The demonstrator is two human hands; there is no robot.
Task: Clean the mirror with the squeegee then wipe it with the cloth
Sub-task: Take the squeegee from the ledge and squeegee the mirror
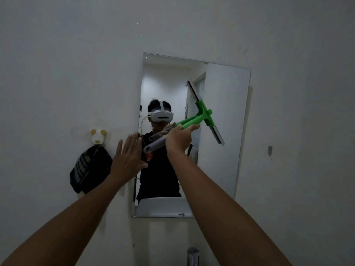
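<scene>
A frameless rectangular mirror [222, 131] hangs on the white wall. My right hand [178, 140] grips the grey-and-green handle of a squeegee [204, 114]. Its long blade runs slantwise, top left to bottom right, over the middle of the glass. Whether the blade touches the glass I cannot tell. My left hand [129, 156] is flat with fingers spread, at the mirror's left edge. A dark checked cloth [90, 169] hangs from a wall hook, left of the mirror.
A pale animal-shaped hook [98, 136] holds the cloth. A small fitting [270, 149] sticks out of the wall on the right. The top of a metal tap [193, 255] shows at the bottom edge. A white basin appears in the mirror's reflection.
</scene>
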